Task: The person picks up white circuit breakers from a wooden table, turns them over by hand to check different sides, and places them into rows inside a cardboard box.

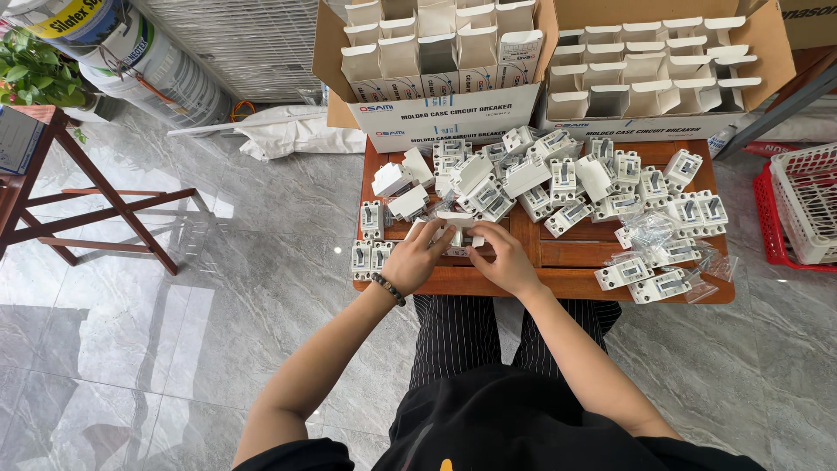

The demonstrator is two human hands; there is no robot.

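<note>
Both hands are meeting over a small white box (pixel 459 234) at the front middle of the wooden table (pixel 558 281). The left hand (pixel 420 257) is curling its fingers loosely around the box's left end, thumb tucked under, a dark bead bracelet (pixel 388 289) sitting at the wrist. The right hand (pixel 503 255) is lying palm down over the box's right end, fingers half bent and pressing on it (whether they are pinching a flap cannot be told, since the knuckles are hiding it). Both forearms are reaching forward from the seated body, elbows apart and wrists converging. Just left of the left hand, two white breakers (pixel 370 256) are lying side by side at the table edge. Behind the hands a heap of breakers (pixel 567 179) is spreading across the table, with clear plastic bags (pixel 652 232) to the right. Two open cartons (pixel 440 65) of small upright boxes are standing at the far edge.
</note>
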